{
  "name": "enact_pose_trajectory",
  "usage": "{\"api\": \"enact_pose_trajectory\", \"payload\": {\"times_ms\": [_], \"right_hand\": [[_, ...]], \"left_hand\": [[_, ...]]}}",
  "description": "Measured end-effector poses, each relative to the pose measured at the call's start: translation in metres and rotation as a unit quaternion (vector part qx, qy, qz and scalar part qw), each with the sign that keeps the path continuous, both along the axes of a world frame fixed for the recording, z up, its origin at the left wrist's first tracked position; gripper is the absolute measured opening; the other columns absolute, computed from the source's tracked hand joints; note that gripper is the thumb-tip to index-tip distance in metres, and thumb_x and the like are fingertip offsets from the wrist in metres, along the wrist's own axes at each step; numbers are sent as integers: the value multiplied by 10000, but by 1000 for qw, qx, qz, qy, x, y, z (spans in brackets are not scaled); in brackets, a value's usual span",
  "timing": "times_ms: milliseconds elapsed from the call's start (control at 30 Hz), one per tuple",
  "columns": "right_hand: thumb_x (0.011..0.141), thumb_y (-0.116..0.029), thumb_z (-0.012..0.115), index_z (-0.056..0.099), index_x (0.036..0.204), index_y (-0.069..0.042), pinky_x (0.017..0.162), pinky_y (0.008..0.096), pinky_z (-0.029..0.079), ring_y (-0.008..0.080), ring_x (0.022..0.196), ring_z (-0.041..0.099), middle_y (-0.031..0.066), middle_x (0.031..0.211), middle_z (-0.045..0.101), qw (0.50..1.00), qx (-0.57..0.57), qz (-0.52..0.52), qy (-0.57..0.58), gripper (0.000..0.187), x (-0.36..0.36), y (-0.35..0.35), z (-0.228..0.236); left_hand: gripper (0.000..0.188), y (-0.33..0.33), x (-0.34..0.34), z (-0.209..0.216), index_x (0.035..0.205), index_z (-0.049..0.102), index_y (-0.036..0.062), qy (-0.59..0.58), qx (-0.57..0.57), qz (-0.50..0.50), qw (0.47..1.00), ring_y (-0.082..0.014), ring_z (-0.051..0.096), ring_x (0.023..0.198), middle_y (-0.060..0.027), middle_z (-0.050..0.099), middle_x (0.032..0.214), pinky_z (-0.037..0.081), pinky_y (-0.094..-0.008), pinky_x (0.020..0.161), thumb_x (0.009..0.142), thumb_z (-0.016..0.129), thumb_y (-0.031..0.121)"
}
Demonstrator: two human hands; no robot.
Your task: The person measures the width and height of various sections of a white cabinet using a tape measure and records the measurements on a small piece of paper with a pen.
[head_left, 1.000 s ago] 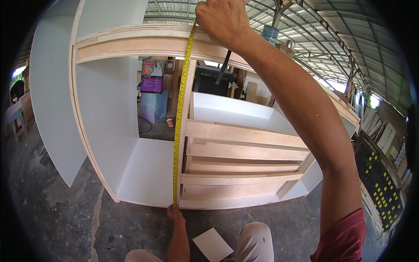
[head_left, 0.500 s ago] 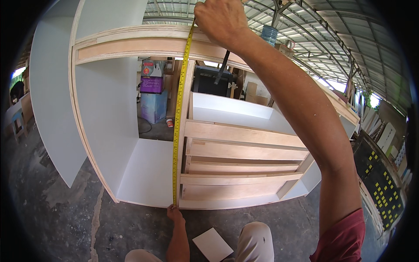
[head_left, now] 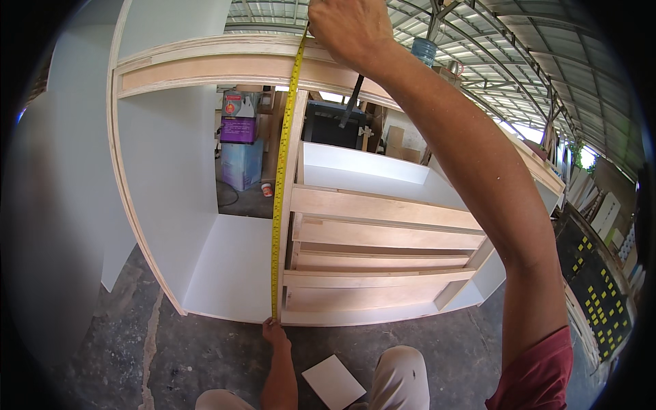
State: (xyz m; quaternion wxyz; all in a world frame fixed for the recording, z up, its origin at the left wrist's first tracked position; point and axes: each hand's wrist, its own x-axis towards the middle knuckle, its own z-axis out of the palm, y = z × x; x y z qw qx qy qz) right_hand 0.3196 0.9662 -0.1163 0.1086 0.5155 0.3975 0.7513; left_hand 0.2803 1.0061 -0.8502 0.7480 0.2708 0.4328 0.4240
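Observation:
A yellow tape measure blade [head_left: 278,205] runs upright along the front edge of a wooden divider in a cabinet frame [head_left: 205,74]. At the top rail my right hand [head_left: 352,31] is closed on the upper end of the tape; its case, if there, is hidden by the fingers. My left hand [head_left: 273,333], low at the cabinet's bottom edge, pinches the lower end of the tape. To the right of the tape, several pale wood drawer fronts [head_left: 386,207] are stacked in the frame. A white-lined compartment [head_left: 229,263] lies to its left.
A large grey panel-like shape [head_left: 55,184] fills the left side. A loose white board [head_left: 333,382] lies on the concrete floor [head_left: 205,362] near my knees. Boxes [head_left: 240,164] stand behind the cabinet. A black board with yellow squares [head_left: 593,294] leans at the right.
A large grey shape has come in at the left and covers the floor and stool seen there before. Both hands keep their hold on the tape, almost unmoved.

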Motion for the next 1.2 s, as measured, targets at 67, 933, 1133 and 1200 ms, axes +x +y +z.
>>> {"api": "enact_pose_trajectory", "payload": {"times_ms": [67,933,1133,1200], "right_hand": [[777,-253,697,751,775,-59,710,380,499,255,1015,535,99,811,692,1000,-5,6,1,201,-2,0,1],[764,-312,748,717,1107,-185,675,341,569,244,1067,566,52,925,597,949,-305,36,74,367,8,-94,-78],[831,-258,622,699,893,-96,694,342,549,216,1008,569,65,876,597,885,-401,16,235,189,35,-186,-209],[816,-314,686,722,1009,-135,718,326,551,197,1031,531,46,891,586,852,-435,-37,290,266,53,-210,-262]], "left_hand": [[107,2,-1,-1,1064,594,41,5,2,2,1000,-88,488,638,-14,576,837,372,-249,530,965,562,15],[64,0,-11,-24,1026,581,14,9,96,7,995,-111,516,827,-13,581,920,412,-260,761,970,554,-1],[49,-21,-24,-27,1001,594,37,141,289,18,947,-180,560,859,-41,596,911,434,-322,803,966,560,34],[63,-24,-37,-40,1012,604,72,265,425,61,864,-199,583,861,-48,608,913,442,-339,774,985,568,117]]}}
